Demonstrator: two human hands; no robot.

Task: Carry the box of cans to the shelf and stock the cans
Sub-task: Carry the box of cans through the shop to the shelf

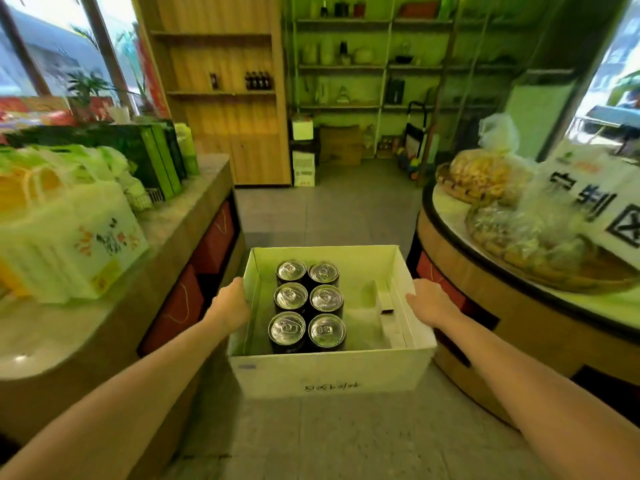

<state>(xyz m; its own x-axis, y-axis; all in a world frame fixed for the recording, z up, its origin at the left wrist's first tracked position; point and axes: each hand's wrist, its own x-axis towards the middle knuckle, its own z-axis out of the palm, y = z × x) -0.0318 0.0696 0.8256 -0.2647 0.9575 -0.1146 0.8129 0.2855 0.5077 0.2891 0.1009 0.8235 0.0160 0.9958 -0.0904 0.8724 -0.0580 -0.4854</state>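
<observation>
An open white cardboard box [329, 374] is held in front of me above the floor. Inside, toward its left half, stand several dark cans with silver tops [308, 306] in two rows. My left hand [231, 304] grips the box's left wall and my right hand [427, 301] grips its right wall, fingers hidden behind the sides. Straight ahead stands a wooden shelf unit [221, 93] holding a few dark bottles [258, 80]; beside it is a green-lit metal shelf rack [381, 67].
A long counter [194, 216] with packaged goods runs along my left. A round wooden display table [485, 289] with bagged snacks and a sign is on my right. The tiled aisle [329, 209] leads forward; stacked cartons [304, 161] and a hand trolley [414, 147] sit by the back wall.
</observation>
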